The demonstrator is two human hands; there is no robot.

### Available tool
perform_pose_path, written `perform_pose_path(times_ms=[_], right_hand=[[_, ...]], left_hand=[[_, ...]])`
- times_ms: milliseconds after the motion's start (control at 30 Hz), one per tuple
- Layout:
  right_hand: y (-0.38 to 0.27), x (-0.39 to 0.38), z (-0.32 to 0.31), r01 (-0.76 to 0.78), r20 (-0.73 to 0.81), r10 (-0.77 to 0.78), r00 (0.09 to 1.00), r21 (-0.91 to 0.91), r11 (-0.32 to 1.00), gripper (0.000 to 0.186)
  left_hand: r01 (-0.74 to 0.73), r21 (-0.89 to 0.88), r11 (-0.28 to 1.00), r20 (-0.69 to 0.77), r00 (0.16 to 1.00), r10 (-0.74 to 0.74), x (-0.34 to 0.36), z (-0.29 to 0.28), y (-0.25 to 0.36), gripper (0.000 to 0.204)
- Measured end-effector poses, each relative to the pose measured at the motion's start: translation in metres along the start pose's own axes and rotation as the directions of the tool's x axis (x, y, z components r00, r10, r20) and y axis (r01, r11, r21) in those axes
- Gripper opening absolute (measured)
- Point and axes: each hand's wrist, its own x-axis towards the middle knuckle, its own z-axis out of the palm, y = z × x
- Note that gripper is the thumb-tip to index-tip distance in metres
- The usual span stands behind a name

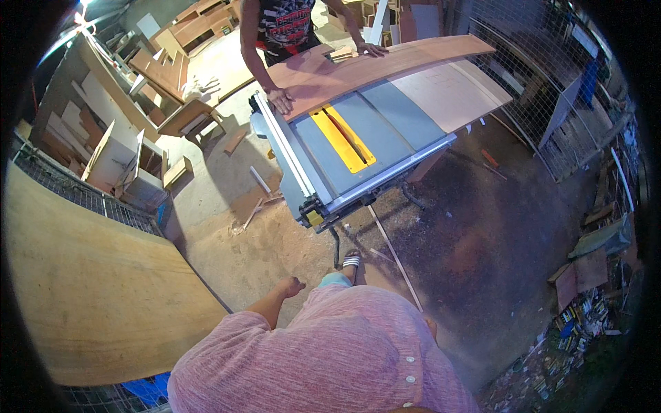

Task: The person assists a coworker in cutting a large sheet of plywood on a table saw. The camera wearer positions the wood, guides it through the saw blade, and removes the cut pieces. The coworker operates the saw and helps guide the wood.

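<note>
My left hand (292,286) hangs beside my body at the left, its fingers curled in and nothing seen in them. Only a sliver of my right hand or wrist (432,325) shows past my shirt, its fingers hidden. A long thin wood strip (392,249) runs from under the table saw toward it; whether the two touch, I cannot tell. Ahead stands the table saw (406,113), with a yellow insert plate (342,138) around the blade slot. Across it, a co-worker presses both hands on a long reddish-brown board (385,67) lying along the far side.
A large plywood sheet (103,289) stands close at my left. Wooden cabinet parts (148,165) lie farther back. Offcuts (260,180) and sawdust litter the floor around the saw's legs (337,248). Wire mesh panels (509,76) and a scrap pile (585,323) line the right.
</note>
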Motion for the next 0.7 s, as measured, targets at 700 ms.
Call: perform_pose_path(times_ms=[700], right_hand=[[-0.106, 0.0, 0.001, -0.04, -0.144, 0.002, 0.99, -0.262, 0.964, 0.024]], left_hand=[[0.057, -0.105, 0.993, -0.062, 0.996, -0.064, -0.006, 0.002, 0.0, 0.054]])
